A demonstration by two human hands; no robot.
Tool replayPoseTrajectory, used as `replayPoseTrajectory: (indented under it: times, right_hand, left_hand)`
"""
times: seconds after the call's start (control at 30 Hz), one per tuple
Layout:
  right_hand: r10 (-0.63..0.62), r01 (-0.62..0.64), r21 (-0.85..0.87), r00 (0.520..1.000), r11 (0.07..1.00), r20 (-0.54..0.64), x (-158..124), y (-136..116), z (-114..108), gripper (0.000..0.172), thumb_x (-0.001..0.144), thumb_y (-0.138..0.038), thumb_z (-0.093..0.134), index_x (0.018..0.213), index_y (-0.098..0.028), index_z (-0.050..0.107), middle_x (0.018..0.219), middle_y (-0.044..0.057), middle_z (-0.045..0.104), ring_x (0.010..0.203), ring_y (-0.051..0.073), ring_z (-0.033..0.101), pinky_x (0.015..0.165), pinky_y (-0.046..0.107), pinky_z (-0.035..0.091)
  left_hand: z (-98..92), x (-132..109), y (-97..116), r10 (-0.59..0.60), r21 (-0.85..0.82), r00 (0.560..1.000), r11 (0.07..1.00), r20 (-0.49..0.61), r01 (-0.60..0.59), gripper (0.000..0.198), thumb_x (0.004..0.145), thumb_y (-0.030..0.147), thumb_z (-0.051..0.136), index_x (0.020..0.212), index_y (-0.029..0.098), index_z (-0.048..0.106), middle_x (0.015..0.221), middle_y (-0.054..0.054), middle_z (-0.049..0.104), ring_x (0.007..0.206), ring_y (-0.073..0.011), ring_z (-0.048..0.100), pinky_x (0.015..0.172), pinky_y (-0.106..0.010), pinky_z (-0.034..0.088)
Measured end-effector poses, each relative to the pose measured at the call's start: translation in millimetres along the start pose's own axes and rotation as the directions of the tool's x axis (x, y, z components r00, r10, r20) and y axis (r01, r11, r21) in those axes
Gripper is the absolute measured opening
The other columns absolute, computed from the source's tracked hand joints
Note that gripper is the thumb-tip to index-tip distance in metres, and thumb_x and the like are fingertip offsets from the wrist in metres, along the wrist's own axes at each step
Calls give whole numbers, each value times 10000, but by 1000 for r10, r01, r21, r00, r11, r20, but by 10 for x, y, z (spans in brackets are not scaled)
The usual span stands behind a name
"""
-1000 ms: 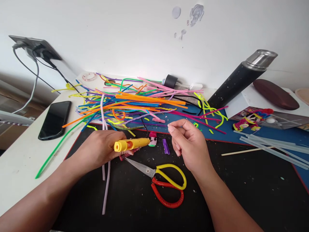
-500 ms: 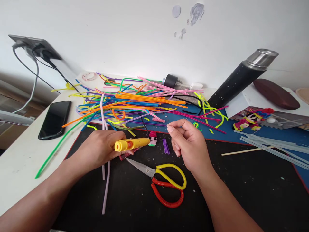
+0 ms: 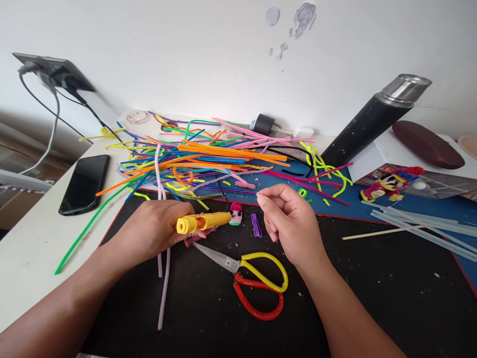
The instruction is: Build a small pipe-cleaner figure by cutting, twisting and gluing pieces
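My left hand (image 3: 158,226) is closed around a yellow glue gun (image 3: 204,222), whose nozzle end points right. My right hand (image 3: 288,219) hovers to the right with thumb and index finger pinched together; whatever may be between the fingertips is too small to make out. Between the hands lie a small pink-and-red pipe-cleaner head (image 3: 236,214) and a short purple pipe-cleaner bundle (image 3: 256,225). Scissors (image 3: 261,286) with one yellow and one red handle rest on the black mat below. Two pale lilac pipe cleaners (image 3: 164,293) pass beneath my left hand.
A heap of coloured pipe cleaners (image 3: 208,159) spreads along the back. A phone (image 3: 85,185) lies left. On the right stand a black flask (image 3: 367,124) and a small pipe-cleaner figure (image 3: 389,186), near translucent glue sticks (image 3: 421,221) and a thin wooden stick (image 3: 376,232).
Almost everything is the same. My right hand has shifted very slightly left, still pinched, and my left hand keeps the glue gun in place.
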State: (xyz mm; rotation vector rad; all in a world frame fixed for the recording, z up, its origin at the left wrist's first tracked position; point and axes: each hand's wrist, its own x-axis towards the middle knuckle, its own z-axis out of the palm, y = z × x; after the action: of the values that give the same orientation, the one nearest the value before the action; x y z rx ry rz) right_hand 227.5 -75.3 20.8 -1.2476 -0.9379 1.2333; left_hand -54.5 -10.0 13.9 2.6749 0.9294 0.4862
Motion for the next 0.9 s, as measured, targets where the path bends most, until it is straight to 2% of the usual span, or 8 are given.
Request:
replayPoseTrajectory:
  times: [0.3,0.53,0.77,0.9]
  right_hand:
    - [12,-12,-13,1000,1000,-2,-14,-9,-4,230,943,-408,771,902,-212,657,475,-119,496,357,70,407,393,206,332]
    - [12,-12,-5,1000,1000,6,-14,-4,-4,208,953,-379,761,894,-210,657,481,-119,498,357,65,405,395,202,326]
    - [11,-11,-8,1000,1000,8,-15,-10,0,194,953,-368,755,898,-210,658,477,-120,491,364,67,403,400,204,328]
    - [18,-18,-10,1000,1000,6,-21,-13,-1,204,950,-383,756,892,-215,656,480,-117,494,366,71,405,402,212,329]
  left_hand:
    - [-27,27,40,15,25,1000,1000,8,-15,448,1074,561,528,751,256,585,583,28,610,475,-158,574,494,-306,335]
    - [-48,45,59,75,135,997,988,5,-75,519,1118,570,419,752,235,570,580,33,593,476,-144,583,489,-276,346]
    - [-49,45,58,87,119,996,989,-2,-87,471,1112,530,454,758,239,560,583,37,594,476,-145,581,492,-269,334]
    - [-43,41,57,36,58,999,998,1,-36,391,1067,478,544,749,250,551,575,28,597,473,-159,569,495,-288,321]
